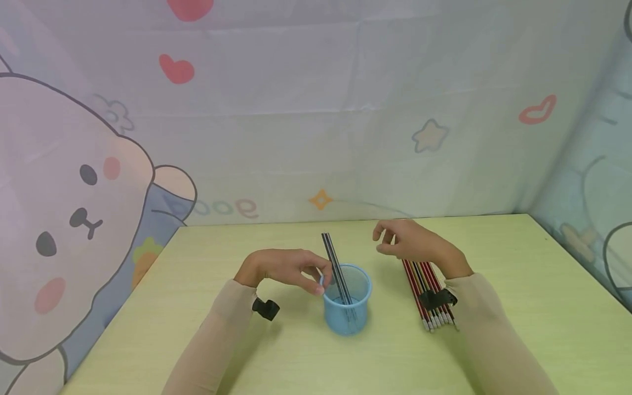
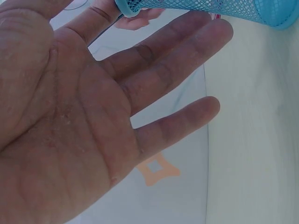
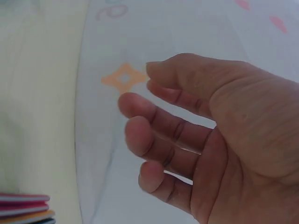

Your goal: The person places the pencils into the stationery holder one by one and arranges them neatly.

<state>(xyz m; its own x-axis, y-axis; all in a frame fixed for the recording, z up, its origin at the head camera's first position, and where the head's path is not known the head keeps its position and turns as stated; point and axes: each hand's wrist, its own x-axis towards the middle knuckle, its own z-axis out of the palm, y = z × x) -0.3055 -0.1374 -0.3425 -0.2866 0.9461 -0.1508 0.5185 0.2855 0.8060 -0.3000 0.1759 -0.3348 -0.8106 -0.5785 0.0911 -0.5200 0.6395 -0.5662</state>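
Note:
A light-blue mesh pencil cup (image 1: 346, 318) stands upright on the table, with several dark striped pencils (image 1: 338, 269) leaning in it toward the back left. My left hand (image 1: 291, 267) pinches the cup's left rim between thumb and index finger. In the left wrist view, that hand's (image 2: 79, 112) other fingers stretch out beside the mesh wall. To the right, a row of red, dark and yellow pencils (image 1: 412, 282) lies on the table, partly hidden by my right wrist. My right hand (image 1: 412, 240) hovers above their far ends, fingers loosely bent, holding nothing.
The pale yellow table (image 1: 163, 329) ends at a printed cloth backdrop (image 1: 296, 137) behind it. A cartoon bear is printed at the left. Each wrist carries a small black camera (image 1: 266, 309).

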